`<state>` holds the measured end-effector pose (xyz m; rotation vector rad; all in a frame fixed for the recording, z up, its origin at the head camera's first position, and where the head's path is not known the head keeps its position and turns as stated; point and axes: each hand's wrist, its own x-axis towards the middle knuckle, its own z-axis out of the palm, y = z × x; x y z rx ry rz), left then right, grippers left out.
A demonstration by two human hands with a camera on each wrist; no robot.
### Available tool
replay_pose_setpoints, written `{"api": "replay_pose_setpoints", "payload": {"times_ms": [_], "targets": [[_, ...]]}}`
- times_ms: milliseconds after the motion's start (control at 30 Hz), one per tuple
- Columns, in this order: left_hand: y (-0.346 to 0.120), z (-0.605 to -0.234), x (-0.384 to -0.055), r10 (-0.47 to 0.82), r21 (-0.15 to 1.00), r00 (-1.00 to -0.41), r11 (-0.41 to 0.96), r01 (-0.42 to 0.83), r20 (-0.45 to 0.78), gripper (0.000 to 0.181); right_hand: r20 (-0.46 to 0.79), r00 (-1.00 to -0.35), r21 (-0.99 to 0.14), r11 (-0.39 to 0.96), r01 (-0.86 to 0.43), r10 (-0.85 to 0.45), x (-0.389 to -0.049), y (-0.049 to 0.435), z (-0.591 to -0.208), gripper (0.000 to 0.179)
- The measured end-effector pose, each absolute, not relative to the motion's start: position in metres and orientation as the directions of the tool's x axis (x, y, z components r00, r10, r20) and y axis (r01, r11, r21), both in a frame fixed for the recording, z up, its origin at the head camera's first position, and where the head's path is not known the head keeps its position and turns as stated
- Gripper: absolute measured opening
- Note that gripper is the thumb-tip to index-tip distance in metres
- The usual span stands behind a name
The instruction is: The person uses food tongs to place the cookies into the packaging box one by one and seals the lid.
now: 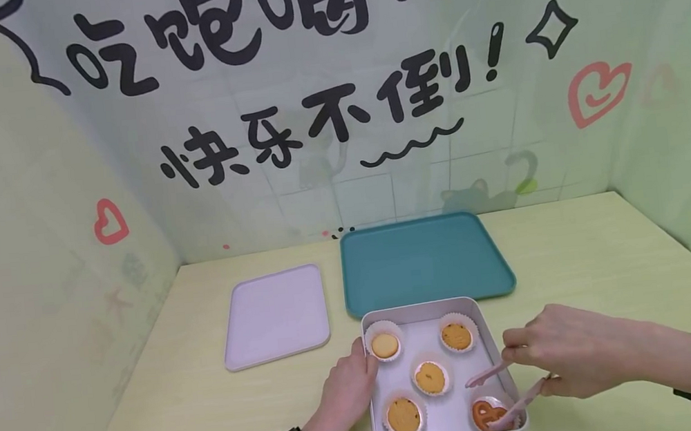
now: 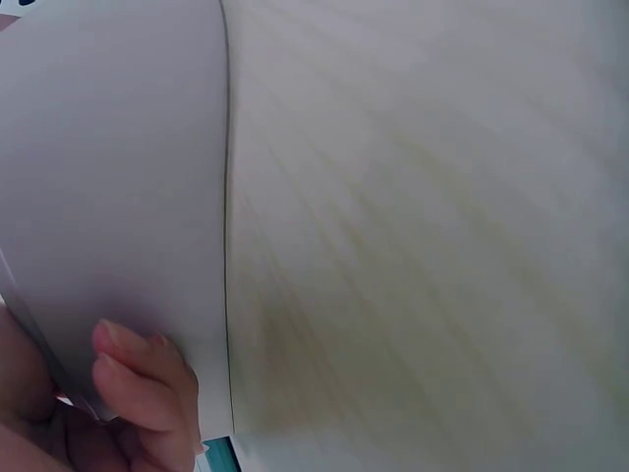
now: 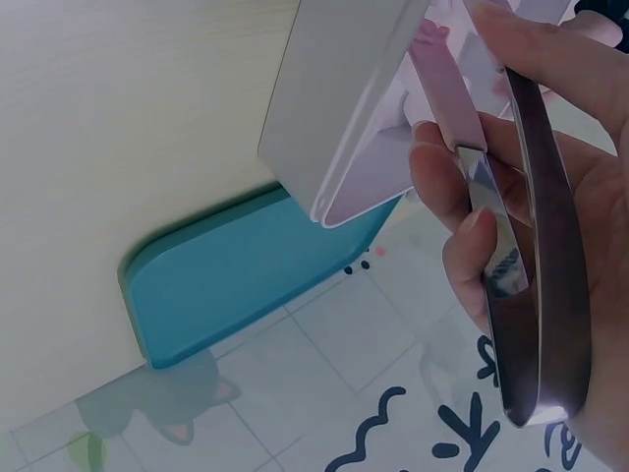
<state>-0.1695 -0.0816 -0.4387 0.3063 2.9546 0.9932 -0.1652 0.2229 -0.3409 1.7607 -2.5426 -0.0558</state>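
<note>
My left hand (image 1: 348, 387) grips the left wall of a whitish rectangular box (image 1: 447, 426). In the left wrist view its curled fingers (image 2: 147, 383) lie against the outer side of that wall. With my right hand (image 1: 574, 353) I hold metal tongs (image 3: 550, 236) with pink tips, spread apart over the box's right side. One tip (image 1: 504, 422) overlaps a brown heart-shaped cookie (image 1: 484, 411) in a paper cup, at the near right corner; the other is raised further back. Round cookies in paper cups, such as one (image 1: 404, 416) at near left and one (image 1: 430, 378) mid-box, fill other spots.
Directly behind the box lies a teal tray (image 1: 422, 263). A smaller lilac tray (image 1: 277, 316) is to its left on the pale wood table (image 1: 170, 406). Printed cloth walls (image 1: 381, 198) enclose the table at the back and both sides.
</note>
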Motion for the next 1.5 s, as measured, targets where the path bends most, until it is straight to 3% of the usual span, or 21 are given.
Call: {"api": "replay_pose_setpoints", "payload": {"times_ms": [333,467,633,767,900,1033,1200,1433,1500], "targets": [[-0.079,-0.441,-0.17,0.176,0.595,-0.982,0.783,0.182,0.069,0.03,0.142,-0.413,-0.046,0.41,-0.911,-0.9,-0.17,0.239,-0.327,0.039],[-0.08,-0.44,-0.169,0.164,0.585,-0.983,0.79,0.182,0.083,0.031,0.238,-0.522,-0.067,0.522,-0.85,-0.819,-0.183,0.25,-0.317,0.041],[-0.081,-0.438,-0.168,0.161,0.587,-0.984,0.791,0.173,0.073,0.031,0.328,-0.707,-0.081,0.727,-0.682,-0.627,-0.212,0.266,-0.319,0.044],[-0.08,-0.437,-0.167,0.169,0.592,-0.983,0.786,0.178,0.071,0.03,0.297,-0.857,-0.136,0.87,-0.474,-0.42,-0.236,0.281,-0.331,0.049],[-0.08,-0.439,-0.168,0.168,0.596,-0.983,0.783,0.179,0.076,0.03,0.229,-0.945,-0.223,0.932,-0.286,-0.235,-0.259,0.295,-0.347,0.045],[-0.08,-0.44,-0.169,0.167,0.592,-0.983,0.785,0.182,0.081,0.03,0.159,-0.982,-0.291,0.945,-0.148,-0.105,-0.281,0.306,-0.372,0.045],[-0.082,-0.44,-0.167,0.175,0.587,-0.981,0.788,0.188,0.081,0.031,0.095,-0.995,-0.293,0.956,-0.037,-0.009,-0.3,0.309,-0.402,0.05],[-0.082,-0.44,-0.167,0.169,0.592,-0.982,0.784,0.188,0.088,0.029,0.085,-0.995,-0.296,0.955,0.03,0.058,-0.311,0.304,-0.415,0.047],[-0.081,-0.44,-0.168,0.175,0.599,-0.98,0.777,0.195,0.092,0.028,0.075,-0.995,-0.302,0.953,0.034,0.059,-0.312,0.304,-0.417,0.057]]}}
